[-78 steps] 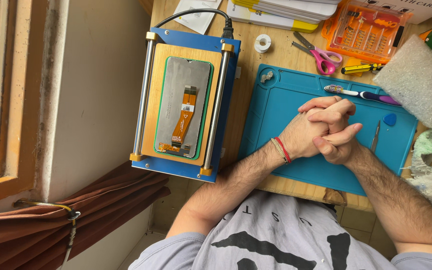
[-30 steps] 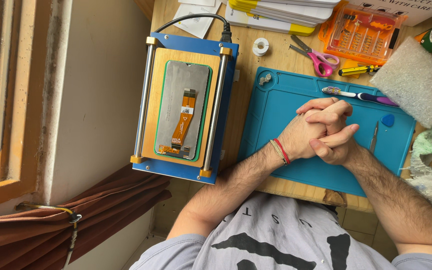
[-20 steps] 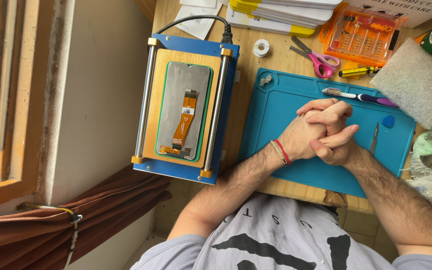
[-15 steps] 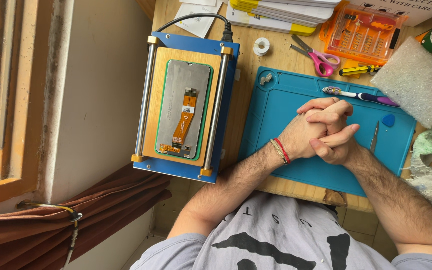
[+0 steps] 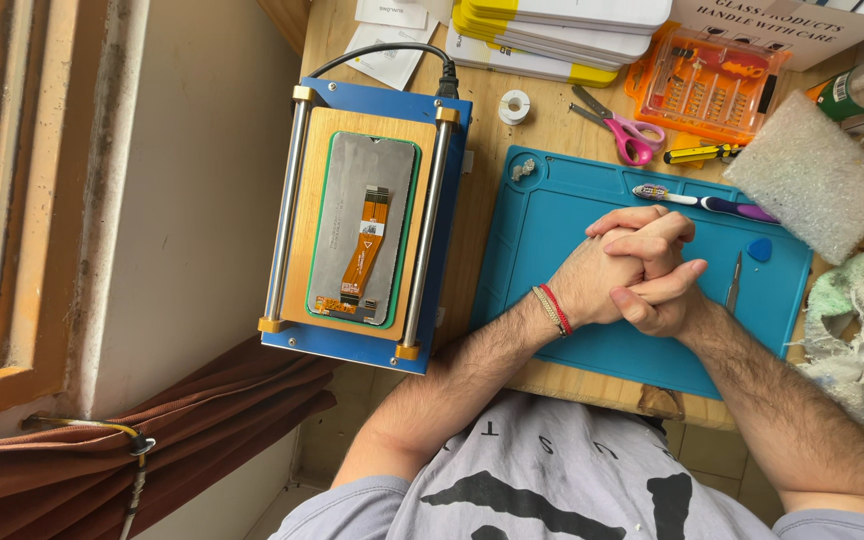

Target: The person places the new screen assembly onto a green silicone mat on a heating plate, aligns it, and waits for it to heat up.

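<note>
The left hand (image 5: 592,285) and right hand (image 5: 652,285) rest on the blue mat (image 5: 552,240), fingers laced and each grip clenched on the other, grasping no tool (a pause, by the look of it). The nearest things, a toothbrush (image 5: 702,200) and a thin metal blade (image 5: 733,285), lie just beside them. The phone screen (image 5: 362,228) lies face down on the heating plate (image 5: 362,225) at the table's left, likely to warm; it is grey, with an orange ribbon cable.

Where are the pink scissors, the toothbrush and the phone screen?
pink scissors (image 5: 635,136), head view, on the pink handles.
toothbrush (image 5: 704,201), head view, middle of its handle.
phone screen (image 5: 363,226), head view, on its grey back.
</note>
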